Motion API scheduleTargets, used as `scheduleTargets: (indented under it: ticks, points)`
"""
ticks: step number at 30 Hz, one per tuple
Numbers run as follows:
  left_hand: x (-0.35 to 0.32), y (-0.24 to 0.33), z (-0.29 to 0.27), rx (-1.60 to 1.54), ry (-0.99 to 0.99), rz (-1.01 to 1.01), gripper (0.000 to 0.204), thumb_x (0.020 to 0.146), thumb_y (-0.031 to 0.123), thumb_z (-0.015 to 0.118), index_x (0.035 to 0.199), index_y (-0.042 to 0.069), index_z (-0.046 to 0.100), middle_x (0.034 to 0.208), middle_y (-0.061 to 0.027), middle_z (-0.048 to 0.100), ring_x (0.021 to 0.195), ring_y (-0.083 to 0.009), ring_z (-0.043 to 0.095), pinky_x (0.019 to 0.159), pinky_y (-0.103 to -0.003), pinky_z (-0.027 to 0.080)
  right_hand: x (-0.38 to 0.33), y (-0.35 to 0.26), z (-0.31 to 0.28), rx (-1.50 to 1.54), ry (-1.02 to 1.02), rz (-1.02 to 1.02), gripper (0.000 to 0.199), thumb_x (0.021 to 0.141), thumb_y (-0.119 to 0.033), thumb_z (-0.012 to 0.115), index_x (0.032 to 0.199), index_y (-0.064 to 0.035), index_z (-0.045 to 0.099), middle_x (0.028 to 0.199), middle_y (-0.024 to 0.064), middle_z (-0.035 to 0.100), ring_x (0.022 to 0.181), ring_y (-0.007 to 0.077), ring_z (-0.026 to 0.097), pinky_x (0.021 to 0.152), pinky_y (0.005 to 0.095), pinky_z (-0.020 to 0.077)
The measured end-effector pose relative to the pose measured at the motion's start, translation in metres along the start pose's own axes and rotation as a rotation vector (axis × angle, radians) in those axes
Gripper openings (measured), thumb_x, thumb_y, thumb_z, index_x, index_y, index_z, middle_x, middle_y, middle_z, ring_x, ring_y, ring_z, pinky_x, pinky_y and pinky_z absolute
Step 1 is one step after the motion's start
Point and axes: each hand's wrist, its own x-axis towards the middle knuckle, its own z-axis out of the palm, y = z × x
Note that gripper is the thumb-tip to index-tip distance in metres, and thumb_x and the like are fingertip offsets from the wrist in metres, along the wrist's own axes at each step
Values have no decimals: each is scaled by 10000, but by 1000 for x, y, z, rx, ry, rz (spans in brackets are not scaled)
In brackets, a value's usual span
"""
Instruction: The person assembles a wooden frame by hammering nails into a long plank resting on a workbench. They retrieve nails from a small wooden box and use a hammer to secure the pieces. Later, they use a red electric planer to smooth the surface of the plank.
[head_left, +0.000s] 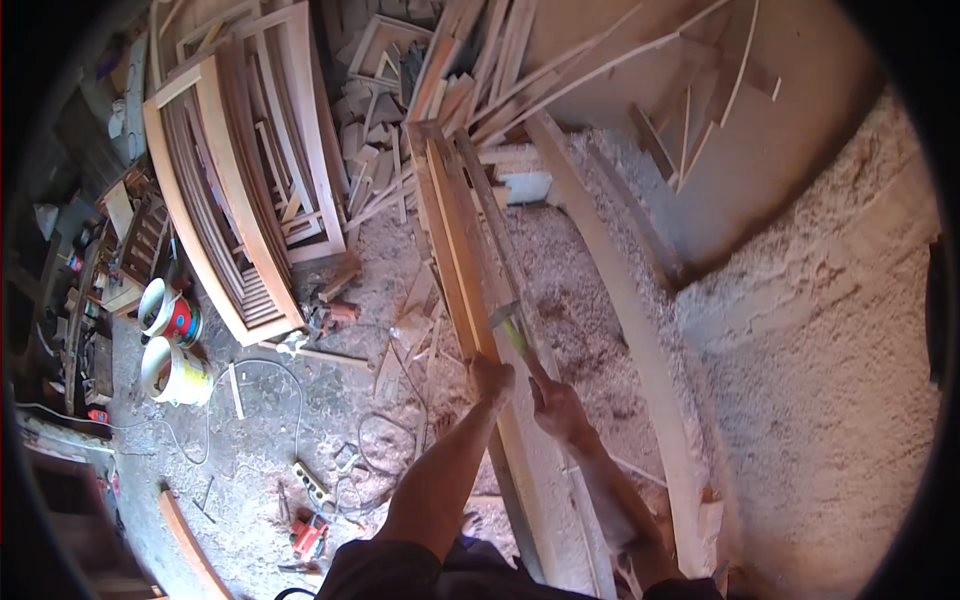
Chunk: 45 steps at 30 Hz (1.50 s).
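Observation:
My left hand (490, 382) is closed around a long, narrow orange-brown wooden piece (462, 270), which lies lengthwise along a wooden workbench (545, 490). Just to its right, my right hand (562, 412) grips the handle of a hammer-like tool (513, 333) with a grey metal head and a yellow-green neck. The head is at the right edge of the wooden piece, a little beyond my left hand. Whether it touches the wood I cannot tell, and the exact shape of the head is too small to make out.
Wooden frames (215, 130) lean at the far left, beside a heap of offcuts (370, 150). Two buckets (178, 372) stand on the left. A cable (300, 400), a power strip (312, 483) and a red power tool (308, 537) lie on the shaving-strewn floor. Sawdust (800, 370) is piled right.

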Motion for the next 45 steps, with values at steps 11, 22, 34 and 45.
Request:
scheduleTargets:
  ticks: [11,22,34,45]
  points:
    - [-4,-1,3,84,-79,-76,408,718,161,595,1095,6,588,1198,-201,553,1075,-438,600,920,-508,484,-40,-15,-5,-56,77,-33,550,904,8,533,1434,-86,421,680,174,570,549,355,581,484,457,442]
    - [-13,21,-2,38,-104,-66,393,703,140,607,1071,3,580,1187,-202,533,1063,-440,586,926,-488,465,-31,-17,-20,-211,79,-43,365,944,-114,589,1296,-44,523,754,176,616,585,335,595,535,390,513]
    - [-12,29,-17,53,-107,-92,384,720,136,594,1072,-15,571,1193,-219,518,1080,-445,576,949,-489,460,-36,-21,-21,-176,128,-127,374,919,-80,585,1286,-61,513,716,132,597,557,279,571,483,406,448]
    - [-3,17,2,28,-200,-83,406,723,125,575,1101,-23,564,1226,-210,515,1102,-431,574,956,-480,466,-32,-11,-19,-173,-10,-86,708,869,-60,623,1515,-116,338,689,185,624,612,318,639,533,449,510]
